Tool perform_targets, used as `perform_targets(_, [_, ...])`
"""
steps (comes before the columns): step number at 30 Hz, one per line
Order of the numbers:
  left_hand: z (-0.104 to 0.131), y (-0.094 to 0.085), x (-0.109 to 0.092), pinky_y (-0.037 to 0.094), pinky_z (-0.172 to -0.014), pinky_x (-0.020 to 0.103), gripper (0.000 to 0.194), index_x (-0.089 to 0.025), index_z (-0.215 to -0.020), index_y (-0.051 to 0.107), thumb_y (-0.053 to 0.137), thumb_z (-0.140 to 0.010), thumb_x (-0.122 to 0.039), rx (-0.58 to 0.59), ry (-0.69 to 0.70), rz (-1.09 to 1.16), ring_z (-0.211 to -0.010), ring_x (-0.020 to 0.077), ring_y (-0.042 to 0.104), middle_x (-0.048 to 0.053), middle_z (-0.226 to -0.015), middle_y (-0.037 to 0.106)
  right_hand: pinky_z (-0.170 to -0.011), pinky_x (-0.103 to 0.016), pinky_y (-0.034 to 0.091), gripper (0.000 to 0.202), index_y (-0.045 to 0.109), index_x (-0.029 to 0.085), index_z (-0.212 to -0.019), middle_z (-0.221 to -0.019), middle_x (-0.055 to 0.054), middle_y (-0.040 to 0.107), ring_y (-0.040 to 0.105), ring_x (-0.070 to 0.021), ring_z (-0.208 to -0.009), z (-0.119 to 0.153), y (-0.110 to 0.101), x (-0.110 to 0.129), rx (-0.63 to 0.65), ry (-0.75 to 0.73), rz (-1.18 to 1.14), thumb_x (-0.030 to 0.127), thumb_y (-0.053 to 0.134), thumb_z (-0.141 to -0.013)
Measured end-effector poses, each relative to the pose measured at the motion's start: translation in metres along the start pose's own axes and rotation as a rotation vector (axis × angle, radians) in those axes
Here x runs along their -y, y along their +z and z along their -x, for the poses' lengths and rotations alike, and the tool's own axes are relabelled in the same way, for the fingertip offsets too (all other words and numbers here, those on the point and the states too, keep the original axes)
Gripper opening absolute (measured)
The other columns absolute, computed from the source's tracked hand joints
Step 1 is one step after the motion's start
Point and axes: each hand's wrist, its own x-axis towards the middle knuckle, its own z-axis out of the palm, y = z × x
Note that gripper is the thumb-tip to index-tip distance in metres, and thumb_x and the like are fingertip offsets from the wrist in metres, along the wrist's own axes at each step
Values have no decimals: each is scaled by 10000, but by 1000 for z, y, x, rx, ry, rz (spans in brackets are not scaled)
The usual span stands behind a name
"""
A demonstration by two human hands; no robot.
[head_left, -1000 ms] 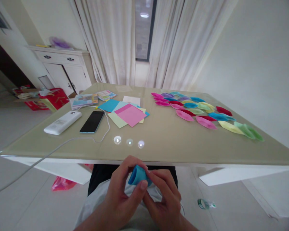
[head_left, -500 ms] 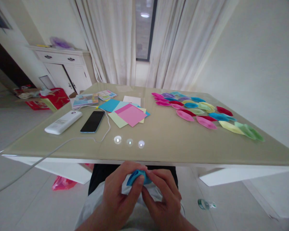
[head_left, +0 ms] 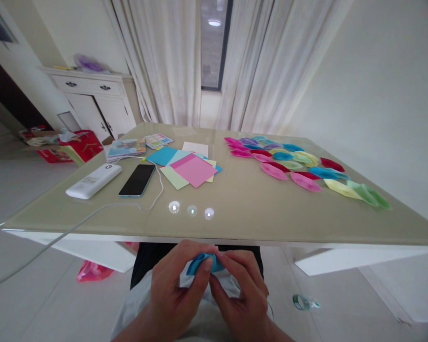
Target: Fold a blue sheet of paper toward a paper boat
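A small folded piece of blue paper is held above my lap, just in front of the table's near edge. My left hand pinches its left part, with the thumb on the near face and the fingers behind. At its right end, my right hand grips it between thumb and fingertips. The index fingertips of both hands meet at the top of the paper. Several folded paper shapes in pink, red, blue, yellow and green lie on the right of the table. Flat coloured sheets overlap near the middle.
A black phone, a white power bank with a cable and some booklets are on the table's left. A plastic bottle lies on the floor at right, a pink bag at left.
My left hand has shifted very slightly to the left. Both hands keep their hold on the blue paper, and the things on the table have not moved.
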Motion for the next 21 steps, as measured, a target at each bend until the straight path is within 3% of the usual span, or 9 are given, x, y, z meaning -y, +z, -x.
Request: perform_targets(21, [0,3,-4,648,-849,203,221,-272,-1185,763,670,-1009,-175,-83,-83,20,-941,161,812,25,-1086,846,-826,-386,670,475,702,206,-1384,-1156,-118,729,717,-258,-1045,1,1,0,-46,-14,36,56,779,-940])
